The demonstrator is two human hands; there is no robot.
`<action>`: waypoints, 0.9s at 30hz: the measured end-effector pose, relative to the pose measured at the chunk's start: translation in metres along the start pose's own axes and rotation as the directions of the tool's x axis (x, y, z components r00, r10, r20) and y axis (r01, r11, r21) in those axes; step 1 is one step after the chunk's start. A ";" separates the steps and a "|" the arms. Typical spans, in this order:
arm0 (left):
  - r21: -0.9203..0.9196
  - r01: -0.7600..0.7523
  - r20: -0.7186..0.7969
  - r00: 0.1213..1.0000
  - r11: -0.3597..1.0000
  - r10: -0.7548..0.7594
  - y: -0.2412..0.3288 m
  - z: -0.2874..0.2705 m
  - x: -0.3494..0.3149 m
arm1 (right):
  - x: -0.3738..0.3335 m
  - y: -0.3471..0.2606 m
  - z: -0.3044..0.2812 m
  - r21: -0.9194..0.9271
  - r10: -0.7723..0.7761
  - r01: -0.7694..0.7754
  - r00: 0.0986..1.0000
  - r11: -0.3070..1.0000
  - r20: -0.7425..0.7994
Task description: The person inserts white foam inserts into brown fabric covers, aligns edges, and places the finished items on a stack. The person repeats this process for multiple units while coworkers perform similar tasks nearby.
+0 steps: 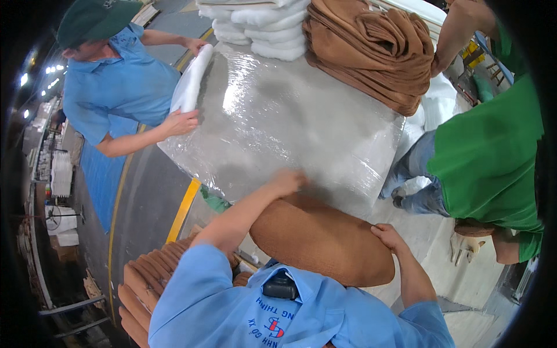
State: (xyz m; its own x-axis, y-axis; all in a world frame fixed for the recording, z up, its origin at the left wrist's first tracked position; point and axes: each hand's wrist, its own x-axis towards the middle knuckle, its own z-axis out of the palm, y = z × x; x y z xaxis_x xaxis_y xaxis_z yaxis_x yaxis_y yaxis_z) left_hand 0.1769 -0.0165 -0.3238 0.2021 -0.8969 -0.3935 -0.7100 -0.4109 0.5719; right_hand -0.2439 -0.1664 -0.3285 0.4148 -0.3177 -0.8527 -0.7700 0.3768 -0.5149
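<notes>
A brown fabric-covered cushion [325, 238] with rounded ends is held against my front, beside the near edge of the plastic-wrapped table [290, 122]. My right hand [390, 236] grips its right end, fingers curled over the rim. Motion blurs my left hand [290, 181], which is over the cushion's far edge by the table; its fingers cannot be made out. At the table's far right lies a heap of brown fabric covers [371, 52]. White padding sheets [261, 26] are stacked to the left of that heap.
On the left, a co-worker in blue [116, 87] holds a folded white pad [192, 78] at the table's edge. Another person in green [487, 156] stands close on the right. Several brown cushions [145, 284] are piled at my lower left, near a yellow floor line [183, 210].
</notes>
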 end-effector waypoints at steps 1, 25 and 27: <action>-0.264 0.044 -0.333 0.933 0.964 -0.134 -0.014 -0.009 -0.010 | -0.004 -0.003 -0.001 0.056 0.034 -0.038 0.996 0.998 0.077; -0.859 -0.305 -0.320 0.947 0.411 0.033 0.135 -0.140 -0.141 | -0.033 -0.057 0.152 0.356 -0.573 0.823 0.566 0.444 -0.593; -0.771 -0.345 -0.301 0.938 0.535 0.171 0.127 -0.156 -0.150 | -0.032 -0.069 0.133 0.356 -0.613 0.890 0.455 0.285 -0.646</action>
State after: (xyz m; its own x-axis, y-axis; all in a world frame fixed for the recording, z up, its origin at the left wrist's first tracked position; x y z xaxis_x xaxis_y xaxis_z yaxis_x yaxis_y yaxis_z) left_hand 0.1621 0.0403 -0.0800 0.2710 -0.9610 -0.0545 0.0711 -0.0365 0.9968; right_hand -0.1392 -0.0663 -0.2774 0.3474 -0.9376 -0.0151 0.3228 0.1347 -0.9368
